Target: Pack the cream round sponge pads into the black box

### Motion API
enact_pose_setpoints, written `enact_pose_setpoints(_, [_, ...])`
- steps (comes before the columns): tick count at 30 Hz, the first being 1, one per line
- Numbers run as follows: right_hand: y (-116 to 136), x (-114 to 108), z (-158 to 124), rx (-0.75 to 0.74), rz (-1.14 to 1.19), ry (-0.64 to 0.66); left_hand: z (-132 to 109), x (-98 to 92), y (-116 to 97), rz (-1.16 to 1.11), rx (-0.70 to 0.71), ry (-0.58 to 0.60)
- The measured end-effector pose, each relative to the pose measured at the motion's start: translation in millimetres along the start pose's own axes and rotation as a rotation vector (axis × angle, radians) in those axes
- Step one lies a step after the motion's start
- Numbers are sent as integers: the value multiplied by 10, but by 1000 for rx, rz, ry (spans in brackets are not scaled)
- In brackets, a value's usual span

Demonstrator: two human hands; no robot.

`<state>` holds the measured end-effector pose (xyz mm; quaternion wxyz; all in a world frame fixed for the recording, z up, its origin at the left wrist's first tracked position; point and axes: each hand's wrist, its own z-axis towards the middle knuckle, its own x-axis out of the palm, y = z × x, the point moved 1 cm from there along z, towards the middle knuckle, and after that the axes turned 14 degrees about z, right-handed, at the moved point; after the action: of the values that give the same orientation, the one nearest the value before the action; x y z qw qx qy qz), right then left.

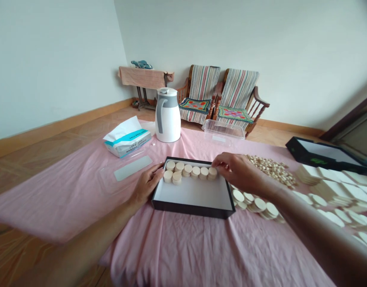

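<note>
A shallow black box [195,209] with a white inside lies on the pink cloth in front of me. Round wooden discs [195,171] stand in short stacks along its back side, with two more stacks in front at the left. My left hand [148,181] grips the box's left wall, thumb on the rim. At the back right corner, my right hand [231,167] has its fingers bent together over the rim, beside the last stack. What its fingertips hold, if anything, is hidden. More loose wooden discs [260,204] lie right of the box, partly under my right forearm.
Small wooden pieces [269,169] are heaped at the right, near stacked square wooden tiles [335,187] and another black box [326,153]. Behind stand a white jug [168,119], a tissue pack [128,139] and a clear plastic container [223,129]. A clear lid [132,169] lies left.
</note>
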<state>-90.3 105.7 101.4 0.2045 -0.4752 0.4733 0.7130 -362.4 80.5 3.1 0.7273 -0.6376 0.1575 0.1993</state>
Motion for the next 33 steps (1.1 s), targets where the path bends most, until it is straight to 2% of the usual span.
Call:
enact_pose_setpoints(3, [-280, -142, -126, 118, -97, 33, 8, 3, -5, -10, 3, -4])
enact_pose_setpoints(6, [-506, -72, -249, 181, -126, 135, 16, 9, 14, -10, -9, 6])
enact_pose_setpoints(8, [-563, 11, -300, 199, -166, 160, 19, 10, 28, 1, -4, 9])
enact_pose_setpoints(15, [-406, 118, -172, 301, -461, 341, 20, 9, 2, 23, 5, -9])
enact_pose_setpoints(21, [-501, 237, 42, 335, -472, 467, 15, 23, -26, 23, -19, -6])
enact_pose_setpoints(26, [-519, 287, 35, 342, -481, 467, 17, 8, 10, 25, -10, 0])
enact_pose_setpoints(33, [-431, 293, -68, 327, -482, 400, 11, 12, 2, 24, -28, 0])
